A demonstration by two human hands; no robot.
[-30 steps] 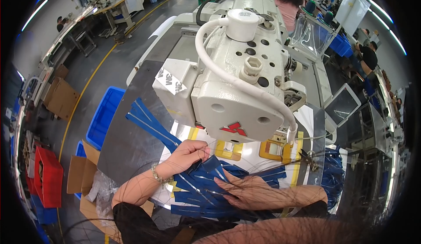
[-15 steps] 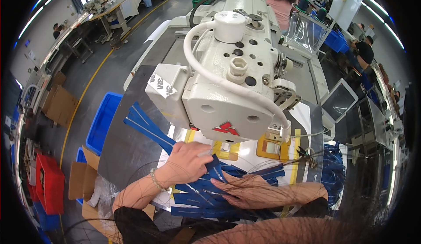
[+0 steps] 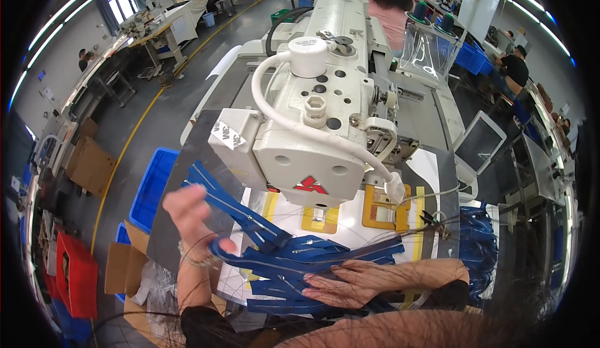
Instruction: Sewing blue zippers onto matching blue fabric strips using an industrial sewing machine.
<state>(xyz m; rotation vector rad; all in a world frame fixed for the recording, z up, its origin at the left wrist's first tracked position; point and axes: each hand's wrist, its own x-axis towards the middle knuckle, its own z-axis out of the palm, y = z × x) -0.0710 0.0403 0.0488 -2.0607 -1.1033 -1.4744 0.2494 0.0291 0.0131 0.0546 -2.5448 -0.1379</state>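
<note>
Blue zippers [image 3: 294,262] lie spread in an overlapping pile in front of the sewing machine's head. My left hand [image 3: 190,220] is at the pile's left side, smeared by motion, its thumb well apart from its fingers. That thumb touches or hovers at the curled left end of one long zipper; which of the two I cannot tell. My right hand [image 3: 344,282] rests nearly flat on the zippers at the right, fingers stretched out to the left. Another blue zipper [image 3: 228,204] slants from the upper left into the pile.
The white sewing machine [image 3: 306,154] stands just beyond the pile, with yellow-edged frames [image 3: 384,207] under its head. More blue zippers [image 3: 478,248] hang at the right, below a tablet-like screen [image 3: 480,141]. Blue bin [image 3: 153,188], cardboard box [image 3: 125,267] and red crate [image 3: 76,276] stand left.
My left hand has swung left, away from my right hand. One zipper, bunched between the hands before, now stretches across the pile. The right hand has flattened onto the zippers.
</note>
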